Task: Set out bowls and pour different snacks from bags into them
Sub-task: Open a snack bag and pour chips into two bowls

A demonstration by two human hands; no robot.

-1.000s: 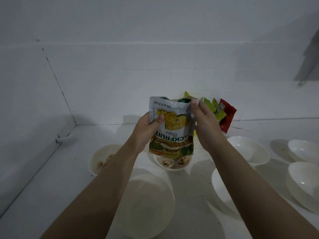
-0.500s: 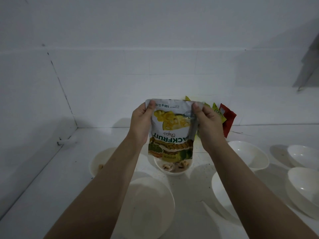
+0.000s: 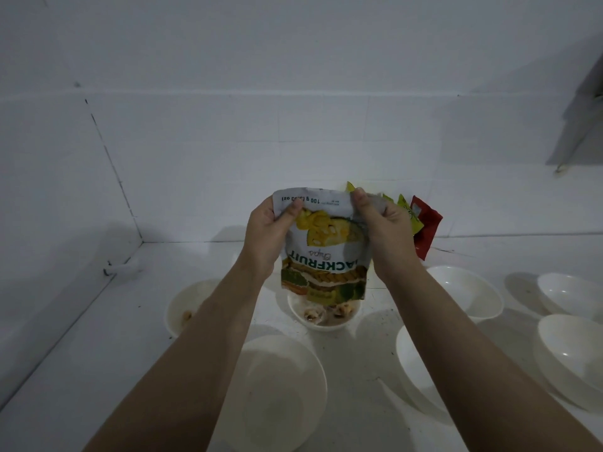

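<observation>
Both hands have shifted their hold on the bag since half a second ago — the left thumb now lies across the print near the upper edge, and the right hand has crumpled its corner tighter. Left hand is closed on the upper left of the jackfruit bag, thumb in front, fingers behind. Right hand pinches the upper right corner, film bunched under the fingers. Bag hangs upside down between the hands, mouth pointing down over the small bowl directly below them; a few pale chips already lie in it.

Handling judgement: thin foil-plastic pouch, light, soft, creases easily, probably a bit slick — grip the sealed bottom corners, as now, so the mouth stays free. Chips inside look brittle; gentle shaking beats squeezing the middle. How much is left inside I cannot tell, the pouch looks fairly flat.

Below the left forearm sits another bowl with what may be a snack piece, dim light makes it unclear. Nearest the body, between the forearms, an empty large bowl. To the right of the right hand, several more empty bowls on the white surface. Behind the right hand, more snack bags, green and red, lean on the wall.
</observation>
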